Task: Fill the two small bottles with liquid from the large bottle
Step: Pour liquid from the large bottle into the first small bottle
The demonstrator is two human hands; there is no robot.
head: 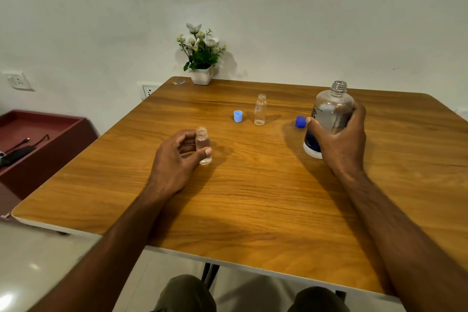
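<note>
Clear ribbed-neck large bottle (329, 119), wood-grain table (253, 197)

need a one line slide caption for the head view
Left hand steadies a small bottle while right hand grips the uncapped large bottle upright on the wooden table.

I see an evenly bright, soft-lit view. On the table (253, 197), shadows fall toward me and leftward from the hands, so light comes from above right. A glare spot shines on the floor (33, 266) left of the table. Edges bend with wide-angle distortion.
</note>
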